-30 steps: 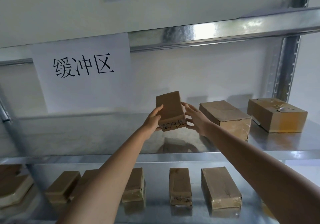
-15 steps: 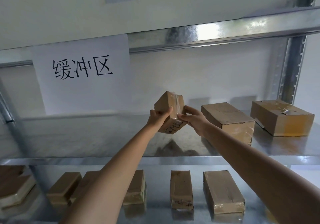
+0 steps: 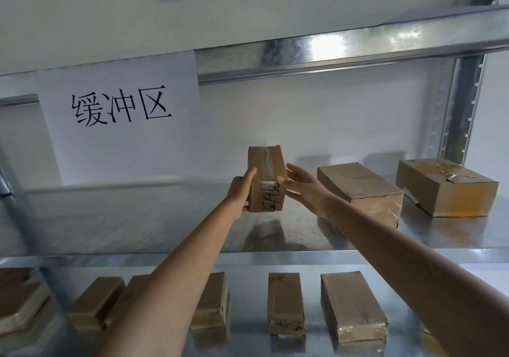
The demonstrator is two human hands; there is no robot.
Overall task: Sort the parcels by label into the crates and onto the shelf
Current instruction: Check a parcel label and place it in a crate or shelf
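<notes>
Parcel held above shelf mid-front, gripped by left hand; right hand spread, fingertips touching. Placing step judged; lowering beside next box needed.

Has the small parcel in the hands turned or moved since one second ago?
Yes. The small parcel has been rolled onto its side: the written end now reads sideways. Against the neighbouring box on the shelf its place hardly changed.
</notes>
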